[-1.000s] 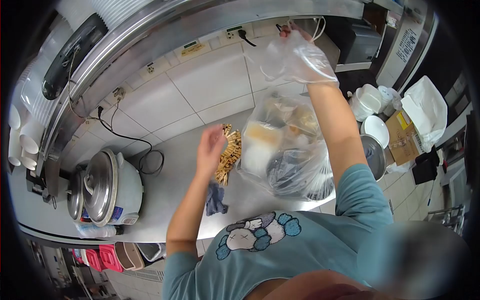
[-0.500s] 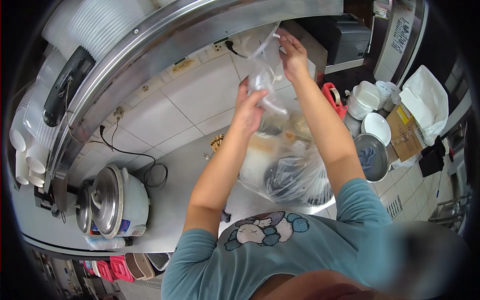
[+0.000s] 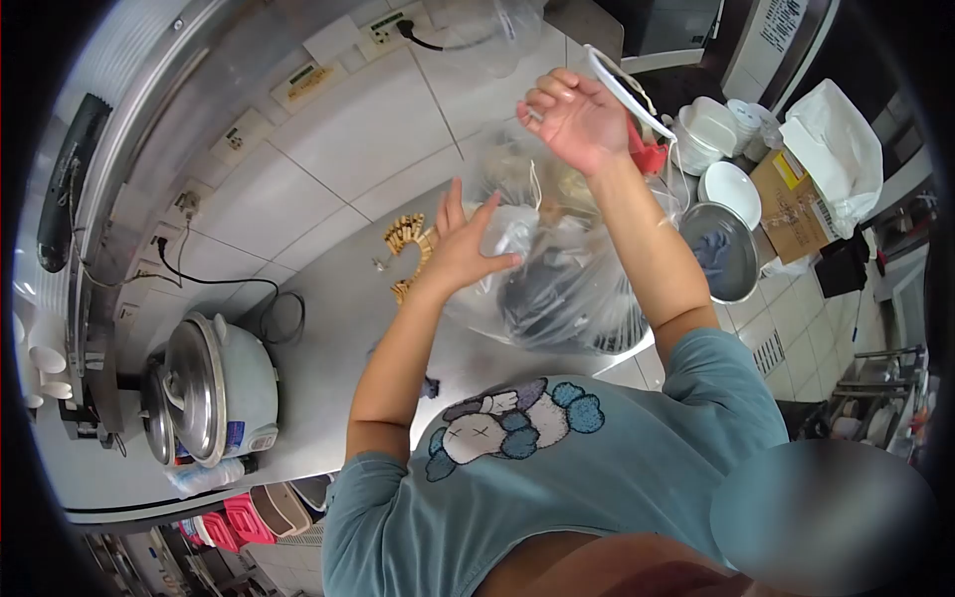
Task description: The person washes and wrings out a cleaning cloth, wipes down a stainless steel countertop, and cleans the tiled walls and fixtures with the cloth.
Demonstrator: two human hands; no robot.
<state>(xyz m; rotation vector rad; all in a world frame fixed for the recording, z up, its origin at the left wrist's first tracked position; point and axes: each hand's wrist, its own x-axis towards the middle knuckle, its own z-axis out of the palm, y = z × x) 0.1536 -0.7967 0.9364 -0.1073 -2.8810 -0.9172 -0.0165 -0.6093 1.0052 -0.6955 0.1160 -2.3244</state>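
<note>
Fingers spread, my left hand [image 3: 460, 247] is over the left side of a large clear plastic bag [image 3: 582, 284] on the steel counter. Dark and pale contents show through the bag; whether the hand touches it is unclear. My right hand [image 3: 579, 121] is raised above the bag, palm visible and fingers loosely curled apart. A small pale thing shows near its fingertips, too small to name. Beside that hand is a white-edged item with a cord [image 3: 632, 95]. A fan of wooden clothespins [image 3: 406, 233] lies left of my left hand.
Two lidded pots [image 3: 204, 388] stand at the left by a black cable [image 3: 282, 316]. At the right are a metal bowl [image 3: 724, 254], white bowls [image 3: 731, 193] and a cardboard box [image 3: 791, 209]. Clear plastic [image 3: 497, 40] is near the wall, below a steel shelf edge [image 3: 149, 85].
My hands have moved apart and no longer hold the clear plastic and cord between them. My left hand has lowered and opened its fingers. The view has shifted.
</note>
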